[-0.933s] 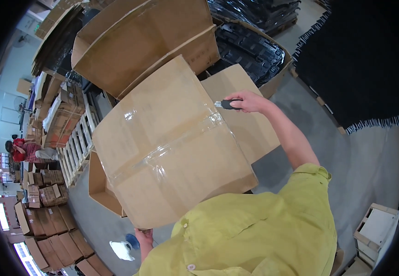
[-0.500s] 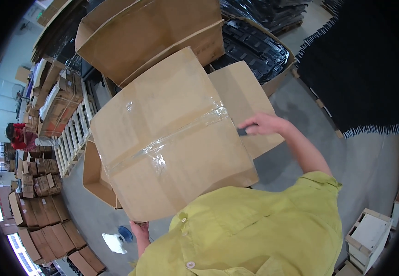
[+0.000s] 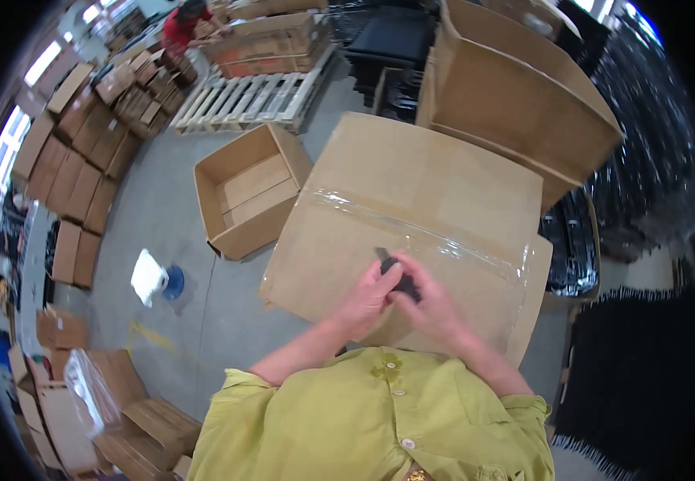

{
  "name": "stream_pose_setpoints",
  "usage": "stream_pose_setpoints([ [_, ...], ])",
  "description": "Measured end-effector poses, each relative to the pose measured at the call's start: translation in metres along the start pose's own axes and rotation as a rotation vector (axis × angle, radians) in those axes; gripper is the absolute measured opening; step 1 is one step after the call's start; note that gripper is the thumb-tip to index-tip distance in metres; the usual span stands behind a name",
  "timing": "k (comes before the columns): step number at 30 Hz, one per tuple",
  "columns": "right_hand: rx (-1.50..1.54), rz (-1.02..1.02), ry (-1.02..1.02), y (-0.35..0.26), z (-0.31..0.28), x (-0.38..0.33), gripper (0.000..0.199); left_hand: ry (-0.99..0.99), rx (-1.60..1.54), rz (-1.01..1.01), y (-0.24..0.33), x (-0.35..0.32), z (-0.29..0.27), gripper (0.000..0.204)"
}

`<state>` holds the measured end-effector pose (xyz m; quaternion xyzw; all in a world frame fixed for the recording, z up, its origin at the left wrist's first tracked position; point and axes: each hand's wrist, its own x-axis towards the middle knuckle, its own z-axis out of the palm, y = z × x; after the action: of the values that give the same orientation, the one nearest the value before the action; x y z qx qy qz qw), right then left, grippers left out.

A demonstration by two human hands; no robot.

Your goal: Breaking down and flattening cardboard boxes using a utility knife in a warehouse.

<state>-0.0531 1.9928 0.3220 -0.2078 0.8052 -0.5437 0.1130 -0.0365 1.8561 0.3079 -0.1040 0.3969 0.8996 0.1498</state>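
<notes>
Two hands now meet above the near part of the cardboard box [image 3: 432, 180], at its six o'clock: the right hand [image 3: 434, 305] has come in from the box's side, curled around a black knife [image 3: 403, 285], and the left hand [image 3: 366, 298] has left the box corner to touch the knife too. Blur hides whether its fingers pinch the handle. I judge this a pause in the knife work, with neither hand steadying the box. The knife's tip points towards eleven o'clock. The box lies broad side up, brown and slightly creased, with shiny clear tape [image 3: 476, 250] running from ten o'clock to three; whether the tape is cut, I cannot tell. Another box [image 3: 223, 228] sits at nine o'clock.
</notes>
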Motion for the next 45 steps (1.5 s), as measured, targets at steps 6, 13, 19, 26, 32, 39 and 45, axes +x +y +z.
stream_pose_setpoints([
  [6,-0.164,0.146,-0.136,0.019,-0.016,-0.033,0.042,0.476,0.237,0.44,0.09,0.011,-0.092,0.023],
  [13,-0.095,0.657,0.043,0.025,-0.047,-0.195,0.026,0.563,0.794,0.208,0.163,0.083,-0.224,0.041],
  [19,0.177,0.773,0.213,0.024,-0.016,-0.185,0.031,0.432,0.805,0.142,0.148,0.15,-0.226,0.033],
  [26,0.58,0.897,0.463,0.041,0.019,-0.167,0.039,0.318,0.977,0.06,0.154,0.184,-0.216,0.029],
  [32,0.762,0.992,0.48,0.105,0.015,-0.199,0.054,0.259,0.973,0.058,0.154,0.198,-0.22,0.03],
  [39,0.625,1.012,0.47,0.078,0.018,-0.181,0.048,0.249,0.798,0.01,0.15,0.202,-0.222,0.029],
  [45,0.607,1.058,0.457,0.081,0.018,-0.182,0.046,0.177,0.823,0.047,0.15,0.197,-0.222,0.028],
])
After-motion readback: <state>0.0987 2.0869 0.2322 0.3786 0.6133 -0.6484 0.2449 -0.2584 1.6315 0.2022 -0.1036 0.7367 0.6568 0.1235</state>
